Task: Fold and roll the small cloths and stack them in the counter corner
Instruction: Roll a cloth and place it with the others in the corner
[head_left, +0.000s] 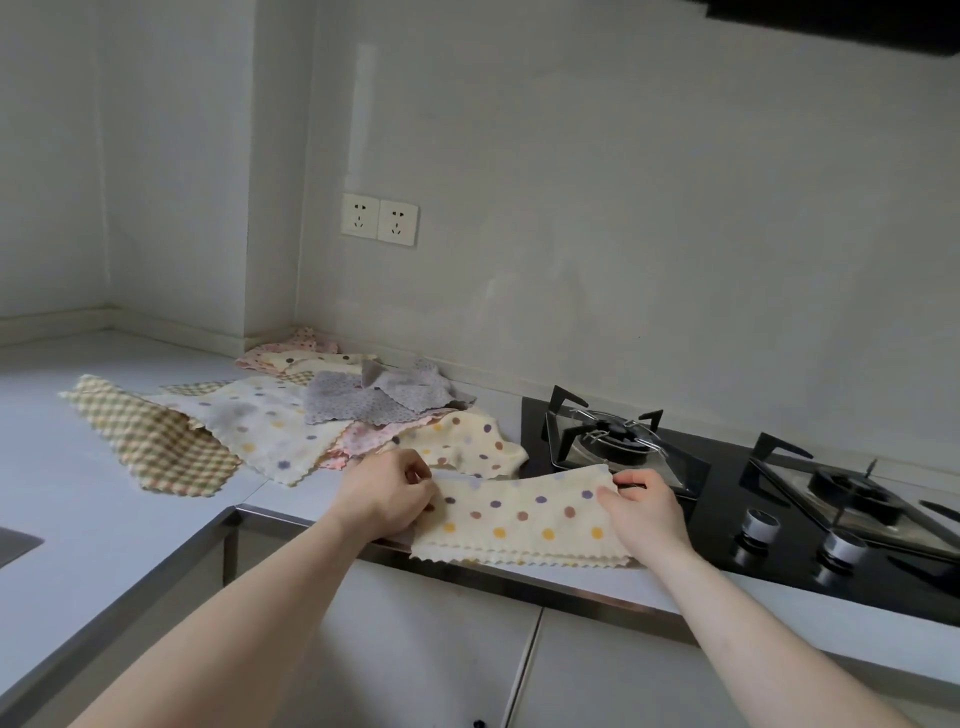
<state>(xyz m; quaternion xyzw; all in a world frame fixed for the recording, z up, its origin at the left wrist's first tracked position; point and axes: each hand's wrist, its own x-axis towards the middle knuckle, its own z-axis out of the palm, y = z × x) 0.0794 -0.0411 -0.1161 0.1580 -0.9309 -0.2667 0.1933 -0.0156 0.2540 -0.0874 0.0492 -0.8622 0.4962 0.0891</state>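
A cream cloth with coloured dots (524, 517) lies folded near the counter's front edge, its zigzag hems doubled at the near side. My left hand (387, 493) pinches its left upper corner. My right hand (647, 506) pinches its right upper corner. Behind them a loose heap of small cloths spreads over the counter: a green-checked cloth (150, 441), a white dotted cloth (270, 426), a grey cloth (374, 397), a pink cloth (363, 436) and another cream dotted cloth (467, 447). More cloths (296, 353) lie in the counter corner by the wall.
A black gas hob (779, 499) with two burners and knobs sits just right of the cloth. A sink edge (15, 543) shows at far left. Two wall sockets (379, 218) are above the corner. The white counter (78, 519) turns in an L shape.
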